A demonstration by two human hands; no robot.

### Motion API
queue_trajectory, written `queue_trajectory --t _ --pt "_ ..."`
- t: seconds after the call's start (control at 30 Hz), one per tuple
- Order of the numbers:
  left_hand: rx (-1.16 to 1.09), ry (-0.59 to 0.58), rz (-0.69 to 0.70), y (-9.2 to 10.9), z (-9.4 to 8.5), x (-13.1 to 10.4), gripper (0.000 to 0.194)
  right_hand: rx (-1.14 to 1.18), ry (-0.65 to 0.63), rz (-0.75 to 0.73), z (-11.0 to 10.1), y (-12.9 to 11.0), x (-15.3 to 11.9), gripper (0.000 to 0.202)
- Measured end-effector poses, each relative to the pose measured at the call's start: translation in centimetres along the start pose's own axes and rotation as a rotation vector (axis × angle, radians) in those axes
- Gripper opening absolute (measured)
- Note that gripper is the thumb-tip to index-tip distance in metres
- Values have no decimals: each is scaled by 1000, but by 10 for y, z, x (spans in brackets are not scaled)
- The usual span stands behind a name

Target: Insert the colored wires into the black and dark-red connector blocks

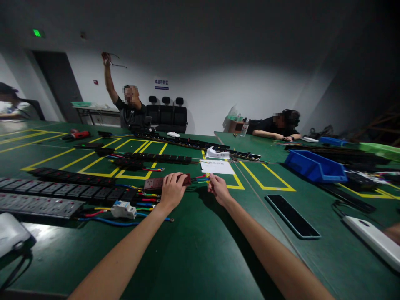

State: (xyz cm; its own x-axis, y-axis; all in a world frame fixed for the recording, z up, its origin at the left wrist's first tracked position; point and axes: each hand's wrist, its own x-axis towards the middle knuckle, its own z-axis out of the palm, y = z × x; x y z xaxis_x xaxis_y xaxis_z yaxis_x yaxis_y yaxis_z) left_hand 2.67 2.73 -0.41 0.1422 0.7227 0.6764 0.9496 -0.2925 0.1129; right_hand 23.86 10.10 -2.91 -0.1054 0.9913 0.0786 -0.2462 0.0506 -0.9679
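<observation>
My left hand (173, 187) is closed over a reddish-brown socket strip (152, 183) lying on the green table (187, 246). Several coloured wires (199, 179) come out of the strip's right end. At the ends of those wires, my right hand (218, 188) pinches them between thumb and fingers. Just behind my hands lies a white paper sheet (218, 167) with a crumpled white piece (217, 153) beyond it. Left of my left hand are long black socket strips (71, 189) with coloured leads, and a small white circuit breaker (123, 209) among the wires.
A phone (293, 216) and a white device (371, 239) lie at right, near a blue bin (315, 166). A red-handled tool (78, 135) is at far left. One person (133, 114) raises glasses; another (278, 126) leans on the table. Yellow tape marks the tabletop.
</observation>
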Motion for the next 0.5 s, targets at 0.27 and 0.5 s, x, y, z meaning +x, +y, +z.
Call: queue_trajectory --t 0.27,0.5 --pt "-5 -8 0 1 -1 0 36 22 -5 44 -1 0 0 41" --pt "-12 -10 7 3 -3 1 35 67 39 45 1 -4 1 34"
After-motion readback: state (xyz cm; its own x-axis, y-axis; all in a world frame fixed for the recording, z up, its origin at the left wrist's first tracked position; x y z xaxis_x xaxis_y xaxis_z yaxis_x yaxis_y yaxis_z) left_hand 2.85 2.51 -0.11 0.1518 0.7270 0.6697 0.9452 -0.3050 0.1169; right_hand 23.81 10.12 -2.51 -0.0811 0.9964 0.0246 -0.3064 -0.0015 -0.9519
